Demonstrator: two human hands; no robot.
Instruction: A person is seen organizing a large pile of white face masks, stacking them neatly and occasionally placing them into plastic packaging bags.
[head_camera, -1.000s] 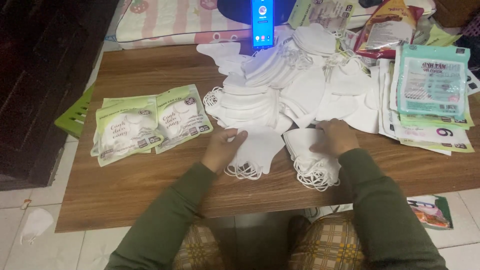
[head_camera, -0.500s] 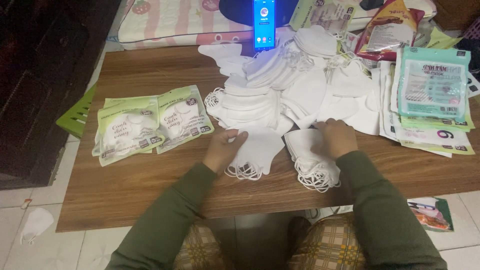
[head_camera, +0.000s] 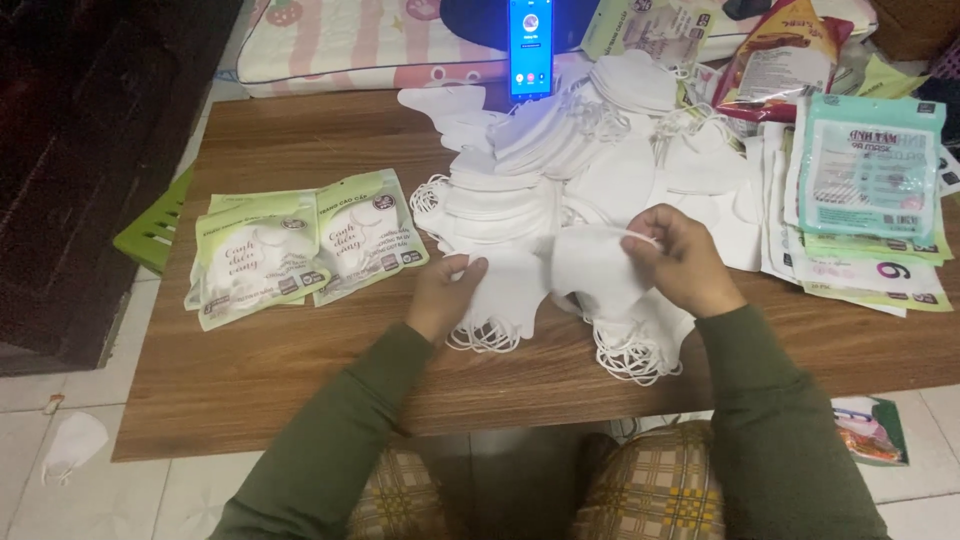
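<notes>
My right hand (head_camera: 683, 258) pinches a white face mask (head_camera: 594, 266) lifted a little above a small stack of masks with ear loops (head_camera: 632, 345) at the table's front edge. To its left, my left hand (head_camera: 446, 293) rests on a second stack of white masks (head_camera: 503, 300), fingers pressing its left edge. Behind both hands a large heap of loose white masks (head_camera: 560, 165) spreads across the middle of the wooden table (head_camera: 270, 370).
Two green-and-white sealed mask packets (head_camera: 300, 243) lie at the left. Flat empty packets (head_camera: 860, 200) are piled at the right. A lit phone (head_camera: 530, 45) stands upright at the back. A white mask (head_camera: 72, 442) and a packet (head_camera: 868, 430) lie on the tiled floor.
My right hand has lifted one mask off the right stack and raised it toward the middle. My left hand has shifted slightly on the left stack.
</notes>
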